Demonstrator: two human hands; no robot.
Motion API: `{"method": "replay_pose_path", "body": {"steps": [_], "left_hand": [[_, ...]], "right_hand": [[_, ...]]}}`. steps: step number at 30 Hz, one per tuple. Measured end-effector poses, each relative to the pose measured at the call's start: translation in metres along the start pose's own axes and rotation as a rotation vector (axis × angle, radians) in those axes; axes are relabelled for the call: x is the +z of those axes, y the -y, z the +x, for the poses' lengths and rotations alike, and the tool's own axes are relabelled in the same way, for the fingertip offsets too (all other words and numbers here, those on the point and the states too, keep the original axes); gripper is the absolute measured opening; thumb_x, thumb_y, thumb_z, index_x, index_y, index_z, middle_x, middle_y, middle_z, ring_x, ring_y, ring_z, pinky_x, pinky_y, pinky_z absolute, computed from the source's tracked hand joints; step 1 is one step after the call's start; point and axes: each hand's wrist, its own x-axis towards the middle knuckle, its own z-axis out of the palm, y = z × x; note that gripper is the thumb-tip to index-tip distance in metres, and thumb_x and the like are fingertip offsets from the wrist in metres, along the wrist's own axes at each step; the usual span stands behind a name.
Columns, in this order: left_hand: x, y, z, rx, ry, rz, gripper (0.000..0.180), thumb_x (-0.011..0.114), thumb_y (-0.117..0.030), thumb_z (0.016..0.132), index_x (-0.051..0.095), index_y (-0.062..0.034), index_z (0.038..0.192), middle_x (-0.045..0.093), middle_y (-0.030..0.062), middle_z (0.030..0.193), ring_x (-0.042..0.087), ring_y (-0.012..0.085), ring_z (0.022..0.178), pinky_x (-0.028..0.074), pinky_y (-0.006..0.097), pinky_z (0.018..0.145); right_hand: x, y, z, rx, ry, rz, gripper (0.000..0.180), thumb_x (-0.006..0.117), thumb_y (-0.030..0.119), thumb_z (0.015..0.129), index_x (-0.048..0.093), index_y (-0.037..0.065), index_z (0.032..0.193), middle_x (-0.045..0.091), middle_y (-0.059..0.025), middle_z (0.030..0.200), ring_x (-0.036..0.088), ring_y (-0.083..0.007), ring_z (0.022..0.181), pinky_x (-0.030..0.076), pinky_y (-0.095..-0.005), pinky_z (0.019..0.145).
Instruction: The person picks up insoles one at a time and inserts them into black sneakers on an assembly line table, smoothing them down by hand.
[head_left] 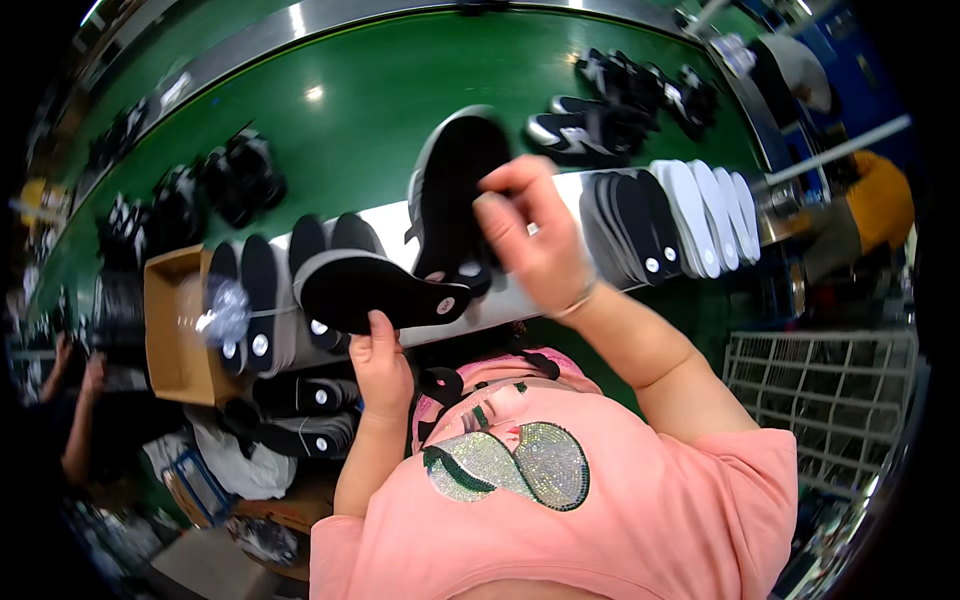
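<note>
My left hand [382,372] grips a black insole [375,292] with a grey edge and a small round white sticker at its heel. Its thumb lies on the near edge; the other fingers are hidden underneath. Behind it, a second black sole-shaped piece with a pale rim [455,165] stands tilted up; whether it is an insole or part of a shoe I cannot tell. My right hand [545,245] is in front of this piece's right side. Its thumb and forefinger are pinched close together, and anything between them is too small or blurred to make out.
Stacked black insoles [259,300] lie left on a pale ledge, grey and black ones [630,225] and white ones [700,215] right. Dark shoes [590,130] stand on the green table [370,110]. A cardboard box [170,330] is left, a wire rack [820,390] right. Other people work nearby.
</note>
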Motion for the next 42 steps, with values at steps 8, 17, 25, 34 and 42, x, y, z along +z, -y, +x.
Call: {"method": "replay_pose_path", "body": {"steps": [8, 17, 25, 34, 42], "left_hand": [[0.098, 0.053, 0.046, -0.49, 0.04, -0.16, 0.025, 0.05, -0.016, 0.086, 0.048, -0.0055, 0.108, 0.058, 0.0064, 0.1, 0.058, 0.0186, 0.089, 0.049, 0.034, 0.074], [0.123, 0.069, 0.064, -0.664, 0.097, -0.097, 0.02, 0.051, -0.015, 0.085, 0.053, -0.0025, 0.1, 0.06, 0.0076, 0.092, 0.058, 0.0169, 0.086, 0.048, 0.032, 0.073], [0.048, 0.028, 0.098, -0.548, 0.496, 0.507, 0.033, 0.051, -0.028, 0.086, 0.059, 0.003, 0.095, 0.061, 0.0084, 0.093, 0.057, 0.0132, 0.077, 0.047, 0.026, 0.066], [0.001, 0.083, 0.126, 0.398, 0.659, 1.386, 0.042, 0.066, -0.02, 0.068, 0.048, -0.0046, 0.103, 0.052, 0.0132, 0.093, 0.052, 0.0311, 0.086, 0.042, 0.039, 0.072], [0.017, 0.087, 0.165, 0.128, 0.301, 0.971, 0.022, 0.064, -0.022, 0.072, 0.063, -0.0016, 0.081, 0.062, 0.013, 0.071, 0.06, 0.0258, 0.062, 0.046, 0.032, 0.057]], "right_hand": [[-0.25, -0.177, -0.017, 0.556, -0.079, -0.213, 0.01, 0.061, 0.005, 0.072, 0.056, 0.001, 0.079, 0.056, -0.0024, 0.078, 0.052, -0.0107, 0.071, 0.043, -0.0227, 0.066], [-0.13, -0.078, -0.01, 0.061, 0.27, -0.494, 0.034, 0.068, 0.023, 0.067, 0.051, 0.004, 0.089, 0.048, -0.0189, 0.107, 0.052, -0.0327, 0.091, 0.045, -0.0355, 0.074], [-0.07, -0.069, -0.003, 0.076, 0.189, -0.5, 0.03, 0.067, 0.025, 0.067, 0.05, 0.002, 0.08, 0.049, -0.0118, 0.081, 0.051, -0.0278, 0.073, 0.042, -0.0325, 0.063], [-0.028, -0.036, -0.02, -0.011, 0.89, -0.968, 0.01, 0.059, 0.019, 0.07, 0.059, 0.009, 0.071, 0.052, -0.0068, 0.08, 0.057, -0.025, 0.066, 0.047, -0.0324, 0.058], [0.041, -0.077, 0.013, 0.067, 1.072, -1.273, 0.014, 0.056, 0.009, 0.069, 0.064, 0.004, 0.08, 0.057, -0.0132, 0.086, 0.061, -0.0242, 0.076, 0.05, -0.0318, 0.061]]}}
